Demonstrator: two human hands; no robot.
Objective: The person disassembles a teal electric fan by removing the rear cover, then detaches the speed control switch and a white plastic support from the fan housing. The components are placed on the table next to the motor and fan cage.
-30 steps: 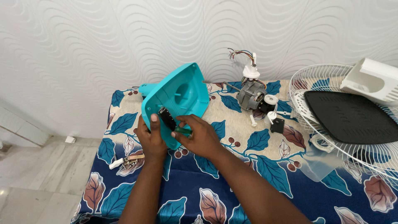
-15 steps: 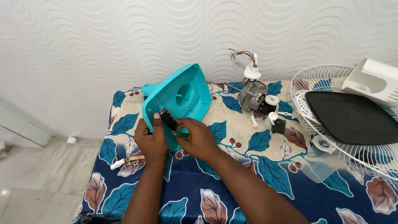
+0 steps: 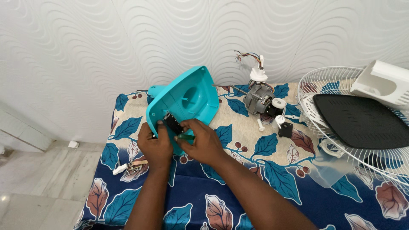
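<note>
A teal plastic fan base housing (image 3: 187, 100) stands tilted on its edge on the table, hollow side facing me. My left hand (image 3: 154, 145) grips its lower left rim, thumb pressed beside a small black switch block (image 3: 172, 122) set in the housing. My right hand (image 3: 200, 142) pinches a small dark green part (image 3: 185, 137) against the housing's lower edge, just right of the black block.
A fan motor (image 3: 260, 100) with loose coloured wires stands at the back. A white wire fan grille (image 3: 341, 123) holds a black panel (image 3: 362, 119) and a white casing (image 3: 381, 83) at right. Small metal parts (image 3: 130, 167) lie near the table's left edge (image 3: 108, 140).
The housing has tipped slightly more upright and shifted a little right. Both hands kept their hold, with my right fingers moving closer to the black block.
</note>
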